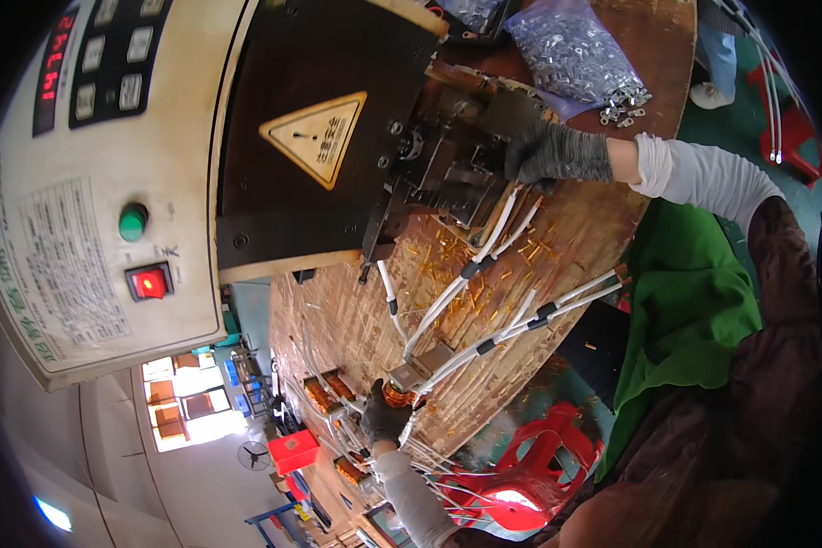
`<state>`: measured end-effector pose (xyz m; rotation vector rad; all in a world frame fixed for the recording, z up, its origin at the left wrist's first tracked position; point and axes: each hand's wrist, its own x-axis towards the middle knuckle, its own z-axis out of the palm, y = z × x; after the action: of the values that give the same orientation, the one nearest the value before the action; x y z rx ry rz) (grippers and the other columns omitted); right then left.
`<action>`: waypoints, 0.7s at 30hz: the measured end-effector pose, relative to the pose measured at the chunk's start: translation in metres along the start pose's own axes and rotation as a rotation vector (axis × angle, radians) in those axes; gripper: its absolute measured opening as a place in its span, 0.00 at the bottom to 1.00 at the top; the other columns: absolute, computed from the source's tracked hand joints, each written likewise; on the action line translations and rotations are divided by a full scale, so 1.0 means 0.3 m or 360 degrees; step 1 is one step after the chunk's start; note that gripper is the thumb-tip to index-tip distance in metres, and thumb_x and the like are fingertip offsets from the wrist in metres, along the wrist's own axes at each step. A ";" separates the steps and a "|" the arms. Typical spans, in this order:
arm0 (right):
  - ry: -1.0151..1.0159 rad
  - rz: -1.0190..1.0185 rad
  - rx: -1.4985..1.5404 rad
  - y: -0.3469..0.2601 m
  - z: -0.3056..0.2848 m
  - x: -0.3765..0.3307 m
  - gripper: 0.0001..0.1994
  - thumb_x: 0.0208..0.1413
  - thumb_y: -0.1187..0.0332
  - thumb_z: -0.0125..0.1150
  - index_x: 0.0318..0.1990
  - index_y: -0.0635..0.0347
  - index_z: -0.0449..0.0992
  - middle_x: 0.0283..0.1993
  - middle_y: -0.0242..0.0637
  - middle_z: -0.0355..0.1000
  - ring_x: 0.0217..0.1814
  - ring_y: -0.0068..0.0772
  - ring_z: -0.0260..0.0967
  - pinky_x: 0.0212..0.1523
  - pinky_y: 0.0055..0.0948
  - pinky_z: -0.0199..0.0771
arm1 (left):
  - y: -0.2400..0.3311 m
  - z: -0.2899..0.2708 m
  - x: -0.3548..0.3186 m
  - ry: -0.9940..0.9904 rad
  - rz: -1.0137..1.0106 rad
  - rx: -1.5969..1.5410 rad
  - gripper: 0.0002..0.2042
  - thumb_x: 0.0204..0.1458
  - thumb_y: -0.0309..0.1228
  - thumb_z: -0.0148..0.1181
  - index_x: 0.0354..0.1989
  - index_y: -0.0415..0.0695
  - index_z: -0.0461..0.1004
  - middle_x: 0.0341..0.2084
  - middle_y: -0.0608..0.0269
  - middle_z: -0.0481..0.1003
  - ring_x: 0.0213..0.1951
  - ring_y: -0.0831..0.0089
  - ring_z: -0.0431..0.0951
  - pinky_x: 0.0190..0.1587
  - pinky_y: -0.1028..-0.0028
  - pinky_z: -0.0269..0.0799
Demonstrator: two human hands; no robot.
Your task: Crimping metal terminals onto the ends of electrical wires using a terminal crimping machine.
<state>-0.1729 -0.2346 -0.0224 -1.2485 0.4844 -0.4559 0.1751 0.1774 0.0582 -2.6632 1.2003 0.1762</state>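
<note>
My right hand (562, 155), in a grey knitted glove, is closed at the dark metal press head (457, 155) of a machine. Its fingers curl down at the ends of the white wires (484, 248); the exact grip is partly hidden. Those wires carry black sleeves and run back to a copper-wound coil with a metal core (416, 370) on the wooden table. My left hand (385, 420), in a dark glove, is wrapped round the coil's near-left side. Other white wires (548, 313) from the coil lie across the table with their ends near its edge.
A beige machine housing (183, 210) with a lit red switch fills the left. Beyond the press lies a clear bag of metal terminals (575, 55), some spilled. Copper-coloured scraps (457, 283) litter the table (356, 320). More coils (324, 393) and a red stool (530, 475) stand nearby.
</note>
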 end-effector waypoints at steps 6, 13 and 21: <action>0.0000 -0.0027 0.0084 0.004 -0.001 -0.027 0.05 0.46 0.73 0.60 0.32 0.62 0.76 0.23 0.31 0.70 0.19 0.19 0.68 0.19 0.19 0.72 | 0.294 -0.139 -0.082 0.0471 0.0295 0.0222 0.26 0.40 0.32 0.62 0.52 0.43 0.65 0.40 0.49 0.72 0.43 0.53 0.72 0.45 0.60 0.68; -0.0085 -0.0107 0.0154 -0.012 0.022 -0.007 0.05 0.45 0.75 0.60 0.31 0.64 0.76 0.23 0.34 0.71 0.19 0.21 0.69 0.18 0.20 0.72 | 0.908 -0.054 0.104 0.0936 0.1133 -0.0352 0.23 0.44 0.27 0.56 0.52 0.44 0.64 0.39 0.48 0.70 0.40 0.53 0.72 0.42 0.61 0.68; -0.0057 -0.0107 0.0157 -0.042 0.027 0.005 0.04 0.44 0.76 0.60 0.30 0.65 0.77 0.21 0.35 0.72 0.19 0.23 0.69 0.17 0.21 0.71 | 0.928 0.044 0.236 0.0816 0.1302 -0.0382 0.30 0.39 0.28 0.61 0.56 0.53 0.64 0.35 0.57 0.72 0.30 0.60 0.74 0.27 0.66 0.71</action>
<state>-0.1677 -0.2325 -0.0084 -1.1786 0.3858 -0.5078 0.0126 -0.0502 -0.0089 -2.2780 2.5217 -0.2782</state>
